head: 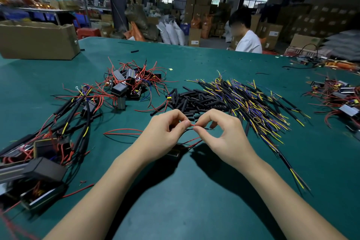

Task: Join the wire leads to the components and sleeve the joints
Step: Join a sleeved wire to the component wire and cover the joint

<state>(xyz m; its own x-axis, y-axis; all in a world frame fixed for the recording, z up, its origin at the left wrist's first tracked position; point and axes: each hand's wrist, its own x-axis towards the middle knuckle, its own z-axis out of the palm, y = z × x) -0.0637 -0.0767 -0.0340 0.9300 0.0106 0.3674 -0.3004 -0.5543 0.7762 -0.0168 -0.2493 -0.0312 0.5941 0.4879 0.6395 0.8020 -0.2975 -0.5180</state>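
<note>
My left hand [165, 132] and my right hand [222, 132] meet fingertip to fingertip above the green table [194, 191]. Between them they pinch a thin red wire lead [191, 125]; a black lead runs out past my right fingers. Red and black wires drop from the pinch to a small black box component [173, 154] lying under my left wrist, partly hidden. Just beyond my hands lies a heap of short black sleeve tubes [192, 99]. To the right of it spreads a pile of sleeved yellow and purple wire leads [253, 103].
Black box components with red wires are heaped at centre left [130, 84], and joined ones lie at the near left [42, 152]. More components sit at the right edge [339, 97]. A cardboard box [39, 41] stands at the far left. A person in white [247, 41] sits across the table.
</note>
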